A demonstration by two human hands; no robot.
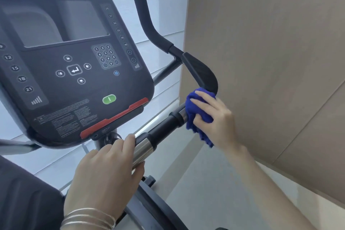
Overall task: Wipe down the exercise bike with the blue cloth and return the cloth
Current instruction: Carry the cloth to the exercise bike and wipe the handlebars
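Fingers (203, 103) of the right hand (216, 119) were curled around the blue cloth (198, 113). They pressed it onto the far end of the handlebar (164, 127), just under the black arm pad (201, 73). A loose corner of the cloth hung down below the hand. Fingers (128, 141) of the left hand (104, 170) were wrapped over the shiny metal part (143, 148) of the same handlebar. They held it bare, with no cloth.

A few things could have gone wrong from there. The cloth was bunched in a ball, so only a small bit touched the bar. The back of the bar might have been missed. The loose corner might have caught on the arm pad. The wall (270, 61) was near the right hand, so a big wipe might have bumped the knuckles. The bare left hand might have left marks on the shiny part. The screen panel (74, 73) of the exercise bike (155, 205) probably needed a wipe too, and a hard rub there might have pushed the green button (109, 99).
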